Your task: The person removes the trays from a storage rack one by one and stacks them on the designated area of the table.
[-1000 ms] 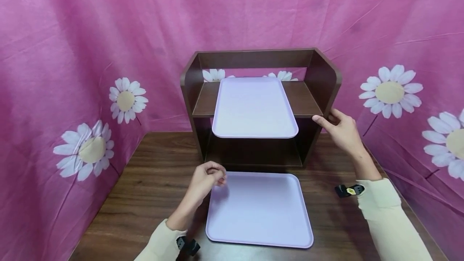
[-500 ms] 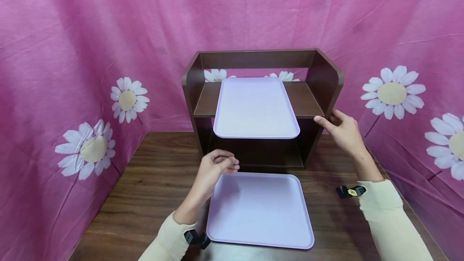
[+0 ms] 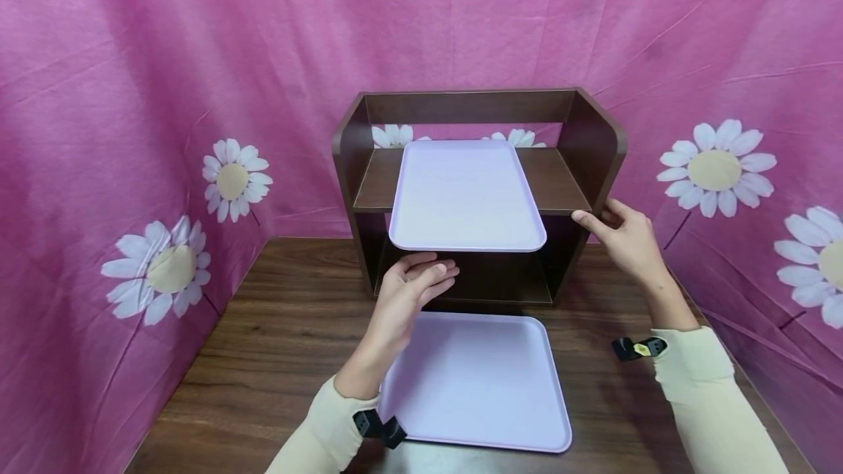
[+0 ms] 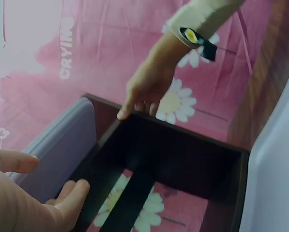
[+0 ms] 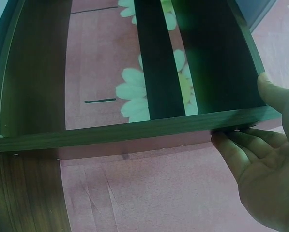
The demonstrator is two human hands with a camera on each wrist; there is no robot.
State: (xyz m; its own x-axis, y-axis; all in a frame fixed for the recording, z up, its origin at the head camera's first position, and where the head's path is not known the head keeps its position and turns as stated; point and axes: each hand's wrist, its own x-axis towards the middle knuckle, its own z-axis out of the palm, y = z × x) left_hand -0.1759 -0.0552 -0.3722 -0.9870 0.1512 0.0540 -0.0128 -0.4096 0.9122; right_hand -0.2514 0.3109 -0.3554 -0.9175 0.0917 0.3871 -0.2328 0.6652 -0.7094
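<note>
A dark brown two-tier shelf (image 3: 596, 156) stands on the wooden table. One pale lilac tray (image 3: 467, 196) lies on its upper board, the front part sticking out past the edge. My left hand (image 3: 403, 306) is just below that overhang, in front of the lower compartment. In the left wrist view, its thumb and fingers are spread apart beside the tray's rim, holding nothing. At the shelf's right side, my right hand (image 3: 628, 243) grips the side panel (image 5: 159, 126), thumb at the front and fingers against the outer face. A second lilac tray (image 3: 484, 382) lies on the table, partly behind my left forearm.
Wooden tabletop (image 3: 257, 357) extends to both sides of the lower tray. A pink cloth (image 3: 276, 42) with white daisies hangs behind and at both sides. The shelf's lower compartment (image 3: 494, 276) is open at the front.
My left hand has moved up and right, from the lower tray's far left corner to beneath the upper tray's front edge, its fingers loosening. The right hand keeps its place on the shelf.
</note>
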